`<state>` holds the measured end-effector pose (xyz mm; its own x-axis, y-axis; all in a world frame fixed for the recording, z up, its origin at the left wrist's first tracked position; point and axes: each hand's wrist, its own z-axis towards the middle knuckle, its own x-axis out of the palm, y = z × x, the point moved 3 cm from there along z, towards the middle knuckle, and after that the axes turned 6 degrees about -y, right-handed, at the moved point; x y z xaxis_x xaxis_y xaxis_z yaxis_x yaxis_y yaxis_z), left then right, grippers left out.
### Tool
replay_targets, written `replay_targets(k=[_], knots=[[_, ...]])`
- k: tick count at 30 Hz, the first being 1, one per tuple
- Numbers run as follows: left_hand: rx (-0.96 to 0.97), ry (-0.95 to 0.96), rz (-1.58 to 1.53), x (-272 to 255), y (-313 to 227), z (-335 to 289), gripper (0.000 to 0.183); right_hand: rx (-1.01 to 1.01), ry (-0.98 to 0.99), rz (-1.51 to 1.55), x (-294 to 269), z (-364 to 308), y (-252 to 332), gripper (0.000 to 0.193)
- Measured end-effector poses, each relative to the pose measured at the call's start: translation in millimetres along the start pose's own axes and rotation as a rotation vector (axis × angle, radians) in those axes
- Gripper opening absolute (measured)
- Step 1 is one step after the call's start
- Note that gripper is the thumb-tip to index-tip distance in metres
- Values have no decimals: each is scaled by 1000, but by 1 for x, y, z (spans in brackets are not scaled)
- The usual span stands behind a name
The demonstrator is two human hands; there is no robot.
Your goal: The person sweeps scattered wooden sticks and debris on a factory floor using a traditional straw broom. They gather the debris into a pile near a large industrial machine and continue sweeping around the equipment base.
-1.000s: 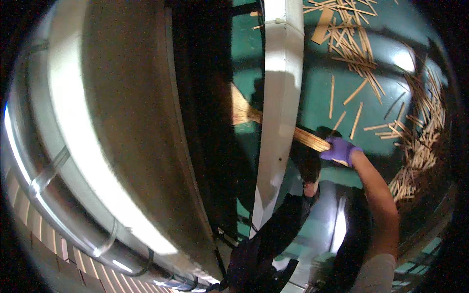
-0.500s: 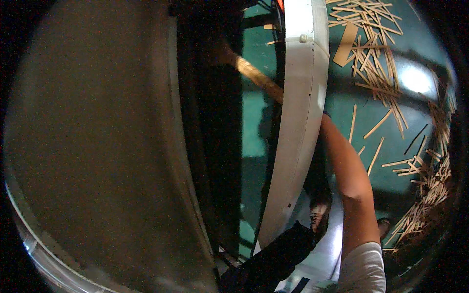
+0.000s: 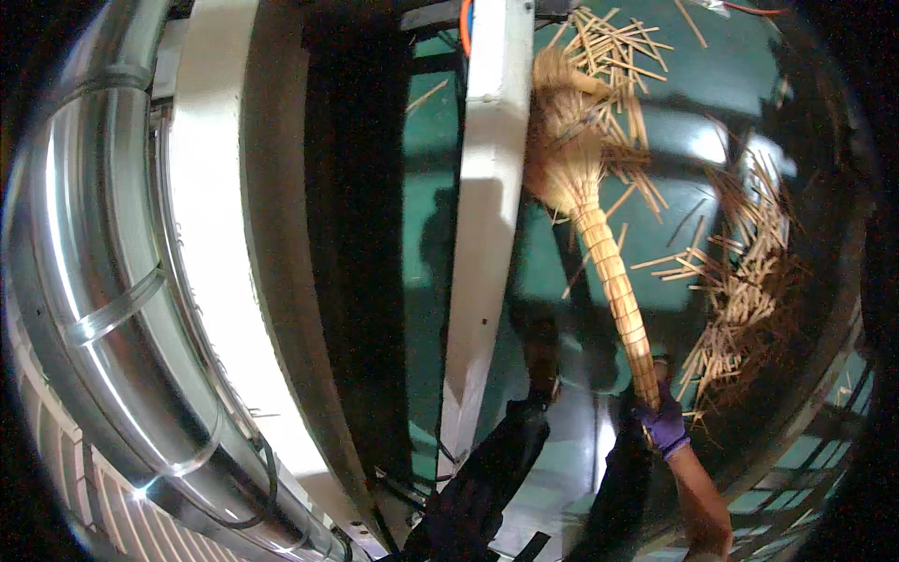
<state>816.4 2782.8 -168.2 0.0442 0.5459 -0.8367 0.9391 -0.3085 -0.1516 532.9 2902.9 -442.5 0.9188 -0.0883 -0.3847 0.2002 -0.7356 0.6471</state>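
My right hand [image 3: 663, 428], in a purple glove, is closed around the handle end of a straw broom [image 3: 613, 272]. Its bound handle runs up and away to the left, and the wide, blurred bristles [image 3: 567, 117] rest near the white beam [image 3: 487, 187]. The bristles lie against a heap of thin wooden sticks [image 3: 623, 56] on the green floor, covering part of it. My left hand does not show.
A second pile of sticks [image 3: 749, 290] lies along the right, by a dark curved edge. Shiny metal pipes [image 3: 103, 206] run down the left side. A dark gap with green floor [image 3: 431, 244] opens left of the beam. My legs and shoes stand below.
The broom has come out from behind the white beam and now lies over the floor to its right. My right hand is drawn back toward me, and the view has shifted.
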Motion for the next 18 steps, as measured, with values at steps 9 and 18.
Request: replay_targets(k=[9, 18], knots=[[157, -88, 2, -6, -33, -21, 47, 83, 209, 277, -20, 109, 129, 48], [47, 48, 134, 8, -22, -50, 47, 235, -17, 243, -64, -80, 68, 34]])
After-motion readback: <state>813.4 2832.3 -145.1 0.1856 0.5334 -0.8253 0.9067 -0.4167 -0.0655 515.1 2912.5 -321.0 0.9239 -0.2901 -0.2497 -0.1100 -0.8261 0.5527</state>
